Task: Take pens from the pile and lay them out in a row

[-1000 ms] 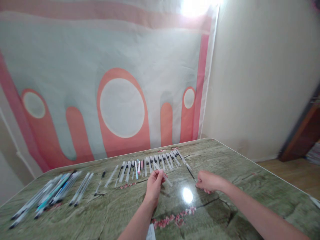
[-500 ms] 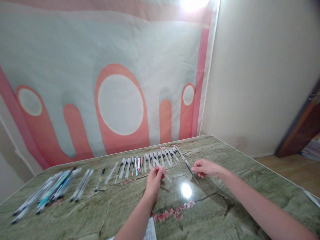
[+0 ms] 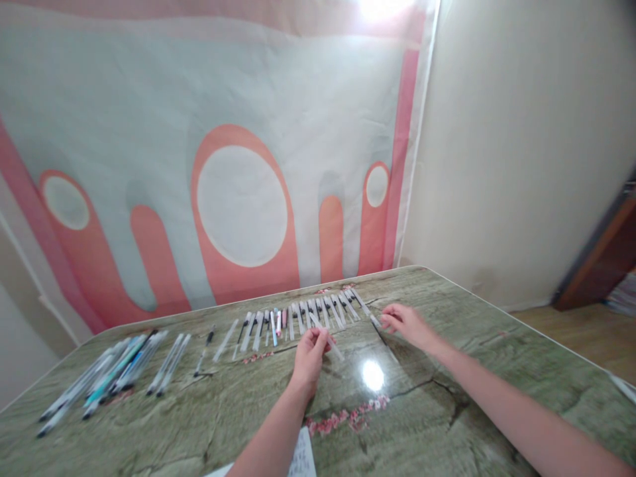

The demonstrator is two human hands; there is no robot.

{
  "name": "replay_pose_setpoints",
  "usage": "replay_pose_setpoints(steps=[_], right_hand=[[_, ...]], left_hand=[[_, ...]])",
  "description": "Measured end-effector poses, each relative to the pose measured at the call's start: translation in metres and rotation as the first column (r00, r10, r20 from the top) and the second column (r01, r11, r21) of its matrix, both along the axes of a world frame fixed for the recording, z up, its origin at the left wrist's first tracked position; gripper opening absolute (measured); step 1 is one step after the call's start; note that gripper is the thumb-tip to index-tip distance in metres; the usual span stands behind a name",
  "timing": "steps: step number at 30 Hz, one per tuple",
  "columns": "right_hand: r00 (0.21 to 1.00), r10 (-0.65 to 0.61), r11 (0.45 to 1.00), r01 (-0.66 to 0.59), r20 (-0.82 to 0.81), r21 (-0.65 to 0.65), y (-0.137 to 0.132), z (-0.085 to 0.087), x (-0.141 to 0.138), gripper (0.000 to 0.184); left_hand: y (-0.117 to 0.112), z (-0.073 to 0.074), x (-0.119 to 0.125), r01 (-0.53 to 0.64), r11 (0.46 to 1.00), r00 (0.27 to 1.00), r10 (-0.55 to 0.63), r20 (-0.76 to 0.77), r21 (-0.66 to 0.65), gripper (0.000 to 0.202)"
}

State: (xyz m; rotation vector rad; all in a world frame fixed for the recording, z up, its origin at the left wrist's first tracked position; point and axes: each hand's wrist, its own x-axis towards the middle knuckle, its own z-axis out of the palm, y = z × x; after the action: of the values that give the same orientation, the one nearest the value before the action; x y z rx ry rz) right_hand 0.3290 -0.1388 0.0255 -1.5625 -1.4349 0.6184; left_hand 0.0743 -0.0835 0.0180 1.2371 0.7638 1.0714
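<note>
My left hand (image 3: 309, 356) is closed in a pinch on a clear pen barrel (image 3: 328, 342) that slants out to its right, just in front of a row of several pen parts (image 3: 298, 319). My right hand (image 3: 403, 322) reaches to the right end of that row, fingertips pinched at a clear pen piece (image 3: 373, 320) lying there. A thin dark refill (image 3: 381, 333) lies on the table beside that hand.
The green marble-patterned table (image 3: 437, 411) carries a bundle of several whole pens (image 3: 106, 377) at the far left and a single black-tipped pen (image 3: 203, 351) between the groups. A white paper (image 3: 303, 460) lies at the near edge. A pink and grey cloth hangs on the wall behind.
My right hand has moved away from me and slightly left, up to the right end of the pen row. My left hand stays almost in place with the clear barrel.
</note>
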Motion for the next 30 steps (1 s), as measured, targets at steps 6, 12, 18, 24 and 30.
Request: replay_pose_setpoints(steps=[6, 12, 18, 24, 30], right_hand=[[0.879, -0.082, 0.98, -0.015, 0.47, 0.199, -0.007, 0.0, -0.007, 0.022], [0.833, -0.108, 0.979, -0.004, 0.542, 0.202, -0.002, -0.015, 0.001, 0.022], [0.797, -0.115, 0.983, 0.003, 0.593, 0.186, 0.0, -0.025, 0.004, 0.02], [0.789, -0.113, 0.982, -0.006, 0.604, 0.191, -0.002, -0.025, 0.0, 0.016], [0.794, -0.109, 0.986, 0.008, 0.598, 0.168, -0.003, -0.023, -0.002, 0.017]], left_hand=[[0.0, -0.001, 0.0, -0.012, 1.0, 1.0, 0.012, -0.013, -0.002, 0.036], [0.001, -0.001, -0.001, 0.012, 1.0, 1.0, -0.012, 0.004, 0.026, 0.035], [0.001, 0.001, 0.0, -0.001, 1.0, 0.999, 0.001, -0.043, -0.006, 0.036], [0.001, -0.001, -0.001, 0.009, 1.0, 0.999, -0.008, -0.034, 0.01, 0.035], [0.0, 0.001, -0.001, -0.001, 1.0, 0.999, 0.001, -0.048, 0.016, 0.037]])
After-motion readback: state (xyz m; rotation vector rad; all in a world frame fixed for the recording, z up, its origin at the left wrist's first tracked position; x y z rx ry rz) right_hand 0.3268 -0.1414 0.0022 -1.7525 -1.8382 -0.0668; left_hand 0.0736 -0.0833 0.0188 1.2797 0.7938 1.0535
